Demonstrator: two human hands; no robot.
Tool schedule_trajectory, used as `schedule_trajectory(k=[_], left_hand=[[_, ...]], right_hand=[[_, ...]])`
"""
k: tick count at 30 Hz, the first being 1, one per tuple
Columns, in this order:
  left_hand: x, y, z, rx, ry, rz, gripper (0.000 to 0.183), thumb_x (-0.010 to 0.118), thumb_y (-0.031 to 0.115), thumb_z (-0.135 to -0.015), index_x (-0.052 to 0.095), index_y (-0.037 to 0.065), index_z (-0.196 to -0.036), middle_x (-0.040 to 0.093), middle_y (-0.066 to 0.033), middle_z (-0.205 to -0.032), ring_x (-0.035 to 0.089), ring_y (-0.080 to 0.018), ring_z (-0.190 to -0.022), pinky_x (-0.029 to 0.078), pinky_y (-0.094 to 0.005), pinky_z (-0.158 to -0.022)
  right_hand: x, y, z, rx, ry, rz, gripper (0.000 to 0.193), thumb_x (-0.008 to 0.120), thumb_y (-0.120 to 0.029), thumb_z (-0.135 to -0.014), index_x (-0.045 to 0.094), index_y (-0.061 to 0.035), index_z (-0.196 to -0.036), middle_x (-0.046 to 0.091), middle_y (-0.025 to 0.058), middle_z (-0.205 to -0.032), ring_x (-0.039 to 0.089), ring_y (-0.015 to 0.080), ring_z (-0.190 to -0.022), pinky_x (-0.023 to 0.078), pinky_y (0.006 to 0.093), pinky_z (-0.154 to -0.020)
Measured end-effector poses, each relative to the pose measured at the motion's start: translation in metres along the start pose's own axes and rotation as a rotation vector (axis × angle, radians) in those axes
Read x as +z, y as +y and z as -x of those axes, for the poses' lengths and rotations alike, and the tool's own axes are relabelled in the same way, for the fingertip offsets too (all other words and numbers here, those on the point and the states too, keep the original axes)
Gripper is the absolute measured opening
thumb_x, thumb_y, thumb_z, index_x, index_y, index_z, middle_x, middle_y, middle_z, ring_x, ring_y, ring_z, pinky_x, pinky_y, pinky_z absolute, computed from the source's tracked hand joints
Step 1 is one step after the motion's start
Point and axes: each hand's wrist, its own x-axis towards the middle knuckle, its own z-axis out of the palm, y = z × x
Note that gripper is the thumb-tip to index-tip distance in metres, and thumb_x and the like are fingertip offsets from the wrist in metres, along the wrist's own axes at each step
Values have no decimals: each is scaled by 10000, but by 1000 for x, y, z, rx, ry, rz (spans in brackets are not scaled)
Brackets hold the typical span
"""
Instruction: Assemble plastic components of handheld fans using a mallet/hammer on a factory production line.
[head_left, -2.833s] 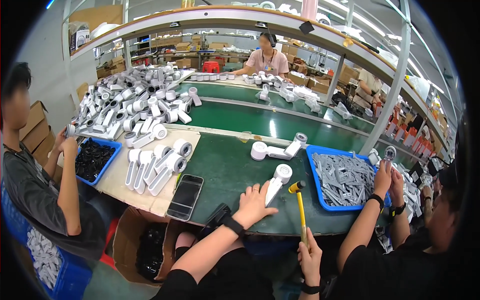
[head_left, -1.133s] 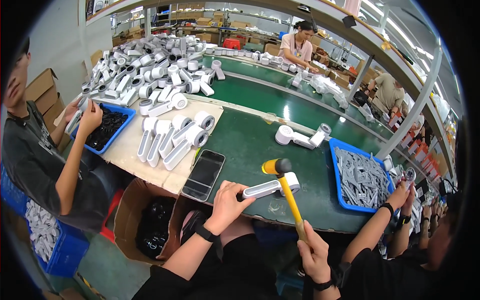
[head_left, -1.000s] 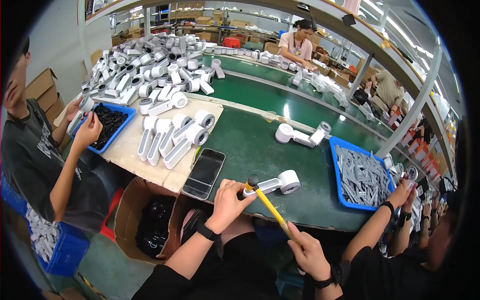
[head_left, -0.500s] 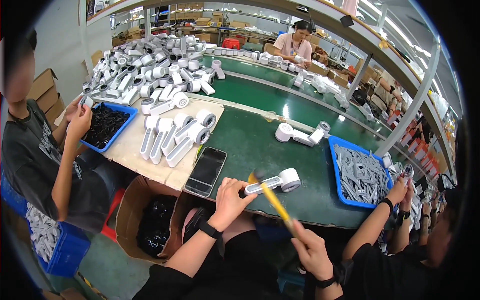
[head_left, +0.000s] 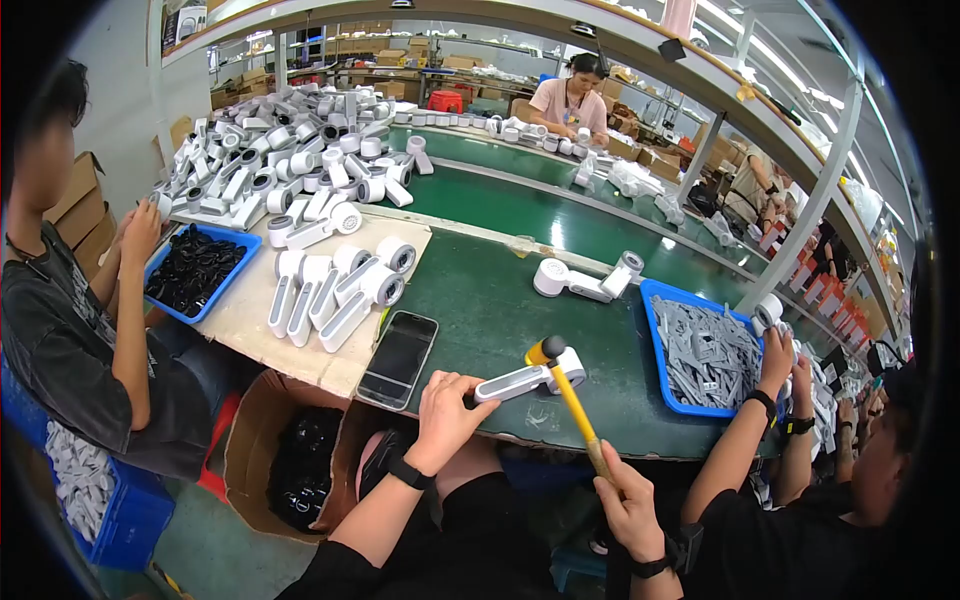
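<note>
On the green table, a white handheld fan point(head_left: 515, 383) lies with its round head pointing right. My left hand point(head_left: 447, 415) grips the left end of its handle between thumb and fingers. My right hand point(head_left: 630, 505) is closed round the lower handle of a yellow mallet point(head_left: 576, 408). The mallet's black-faced head is over the join of the fan's handle and round head, hiding part of it. Whether it touches the fan I cannot tell. A dark phone point(head_left: 398, 360) rests left of the fan.
Several white fans point(head_left: 345, 310) stand grouped on cardboard at left, before a big fan pile point(head_left: 290, 150). A blue tray point(head_left: 690, 405) of grey parts is at right, another blue tray point(head_left: 205, 318) of black parts at left. Co-workers sit on both sides; an open carton point(head_left: 250, 465) stands below.
The mallet head has moved from above the fan's handle rightward, toward its round head. My left hand keeps its hold. The whole view has shifted slightly.
</note>
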Motion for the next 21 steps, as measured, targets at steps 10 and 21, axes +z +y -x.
schedule_trajectory(k=[10, 21], left_hand=[[-4, 1, 1, -1, 14, -26, 264, 854, 203, -704, 747, 61, -898, 652, -63, -797, 582, -263, -842, 482, -385, -775], [-3, -11, 0, -9, -45, -50, 292, 824, 180, -738, 681, 41, -951, 677, -132, -934, 611, -346, -928, 483, -441, -836]], right_hand=[[-1, 6, -8, 29, -41, 92, 546, 661, 20, -883, 538, -34, -1412, 632, 146, -899, 606, 221, -756, 483, 299, -718], [13, 37, -3, 132, -92, -178, 462, 598, -109, -977, 521, -47, -1428, 573, 154, -1425, 548, 253, -1324, 416, 343, -1116]])
